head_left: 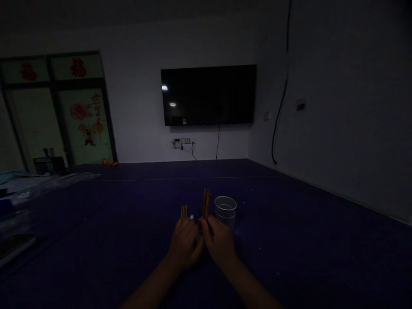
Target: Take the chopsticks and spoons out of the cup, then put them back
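Note:
In the middle of the view my right hand (221, 241) is closed around a small bundle of wooden sticks (206, 202), like chopsticks, whose tops point up. My left hand (185, 241) is beside it, fingers curled and close to the right thumb; what they grip is hidden. Beyond the left knuckles shows another group of wooden sticks (184, 211); whether that hand touches them I cannot tell. A small white-tipped item (192, 216) and a dark thin item (198, 212) appear between the two groups. Just behind my right hand stands a round metal cup (225, 206), partly covered by the hand.
The dark blue surface (128, 223) stretches to the wall, with small white bits on the right. At left are plastic sheeting (54, 182), a flat tray-like object (16, 249) and a dark box (49, 165). A television (209, 94) hangs on the far wall. The room is dim.

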A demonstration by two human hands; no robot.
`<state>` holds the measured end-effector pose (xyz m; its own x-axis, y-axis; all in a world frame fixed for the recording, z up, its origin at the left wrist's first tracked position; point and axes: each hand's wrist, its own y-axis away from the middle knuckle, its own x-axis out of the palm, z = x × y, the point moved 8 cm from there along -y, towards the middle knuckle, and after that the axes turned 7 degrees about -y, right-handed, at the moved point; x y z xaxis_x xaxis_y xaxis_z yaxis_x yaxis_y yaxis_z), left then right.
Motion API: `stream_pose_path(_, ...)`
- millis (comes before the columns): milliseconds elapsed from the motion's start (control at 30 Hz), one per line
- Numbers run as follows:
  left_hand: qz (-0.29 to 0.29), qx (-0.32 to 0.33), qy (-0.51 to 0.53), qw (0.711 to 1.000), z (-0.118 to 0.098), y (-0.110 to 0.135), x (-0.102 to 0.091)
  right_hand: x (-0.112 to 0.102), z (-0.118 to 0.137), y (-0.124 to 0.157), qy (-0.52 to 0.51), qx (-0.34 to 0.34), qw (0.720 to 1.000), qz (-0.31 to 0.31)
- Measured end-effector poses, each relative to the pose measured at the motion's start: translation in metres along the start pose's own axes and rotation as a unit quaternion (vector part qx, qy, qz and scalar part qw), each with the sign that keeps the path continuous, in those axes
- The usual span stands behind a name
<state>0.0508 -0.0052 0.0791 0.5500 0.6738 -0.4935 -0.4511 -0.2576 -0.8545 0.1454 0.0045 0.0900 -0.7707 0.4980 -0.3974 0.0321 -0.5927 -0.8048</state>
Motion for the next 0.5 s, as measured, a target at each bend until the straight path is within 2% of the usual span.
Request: stream_pose_path(500, 0.012, 0.003, 0.018, 1.0, 0.0005, 0.0, 0.0021, 0.0014, -0.0001, 0.0001, 0.022, -0.002, 1.0, 0.001)
